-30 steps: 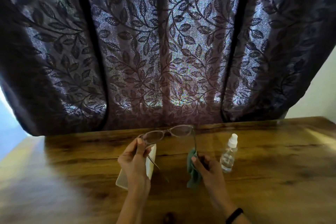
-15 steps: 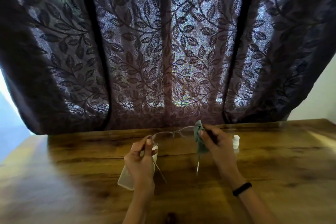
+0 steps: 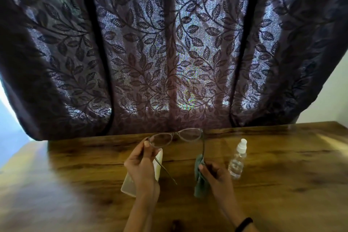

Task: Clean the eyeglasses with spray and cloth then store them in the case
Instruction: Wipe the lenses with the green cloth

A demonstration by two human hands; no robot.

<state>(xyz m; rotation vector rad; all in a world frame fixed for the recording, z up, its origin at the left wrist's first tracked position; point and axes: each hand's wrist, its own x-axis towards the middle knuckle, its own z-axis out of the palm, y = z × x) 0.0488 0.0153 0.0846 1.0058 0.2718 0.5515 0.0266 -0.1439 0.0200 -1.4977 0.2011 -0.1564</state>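
Thin-framed eyeglasses (image 3: 176,136) are held up above the wooden table (image 3: 282,184) with both arms unfolded. My left hand (image 3: 140,165) pinches the frame at the left lens hinge. My right hand (image 3: 216,176) grips a green cloth (image 3: 199,179) wrapped around the end of the right arm of the glasses. A white case (image 3: 131,184) lies on the table under my left hand, partly hidden by it. A small clear spray bottle (image 3: 237,159) with a white cap stands upright just right of my right hand.
A dark leaf-patterned curtain (image 3: 169,52) hangs behind the table's far edge. A pale wall (image 3: 331,98) shows at the right. A black band sits on my right wrist (image 3: 243,224).
My right hand with the cloth has slid from the right lens back down along the right arm of the glasses to its tip. My left hand keeps its hold on the frame.
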